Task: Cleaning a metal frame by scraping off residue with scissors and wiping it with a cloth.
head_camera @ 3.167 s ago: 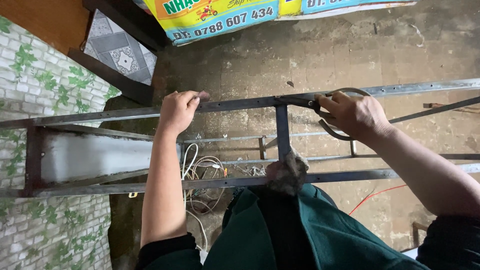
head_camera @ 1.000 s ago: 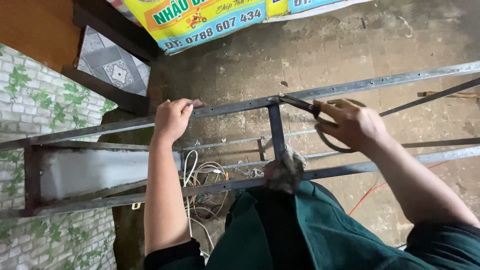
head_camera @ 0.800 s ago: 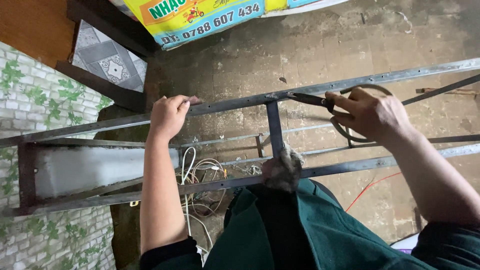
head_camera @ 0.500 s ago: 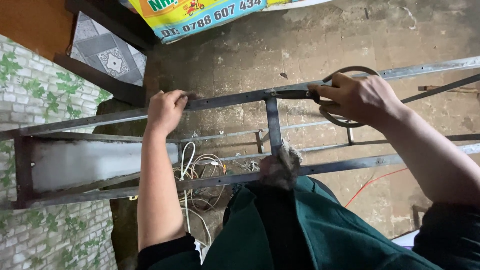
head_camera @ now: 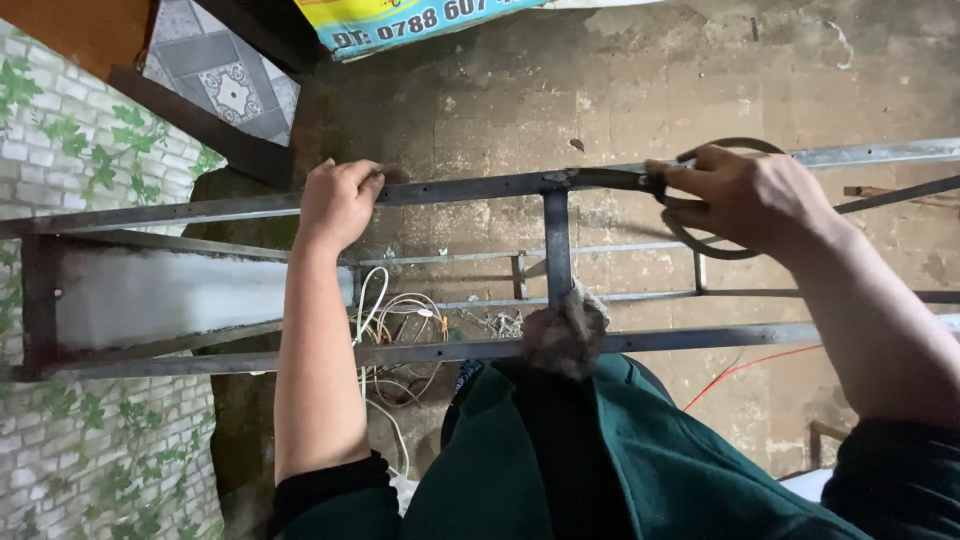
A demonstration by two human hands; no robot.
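Note:
A grey metal frame (head_camera: 470,348) of angle bars runs left to right in front of me, with a short cross bar (head_camera: 557,245) in its middle. My left hand (head_camera: 338,200) grips the far rail (head_camera: 200,211) of the frame. My right hand (head_camera: 738,195) is closed on a dark curved metal tool (head_camera: 700,240) with a ring-shaped loop, held against the far rail just right of the cross bar. A dirty rag (head_camera: 568,328) lies on the near rail against my green clothing.
Below the frame lie tangled white and brown cables (head_camera: 400,320) and a red wire (head_camera: 740,368) on stained concrete floor (head_camera: 640,90). A brick-pattern wall with leaf prints (head_camera: 70,160) stands at left. A patterned tile (head_camera: 215,75) and a printed banner (head_camera: 420,15) lie at the top.
My right hand with the curved tool has shifted a little along the far rail near the cross bar. My left hand has kept its grip on the rail. The view has tilted slightly.

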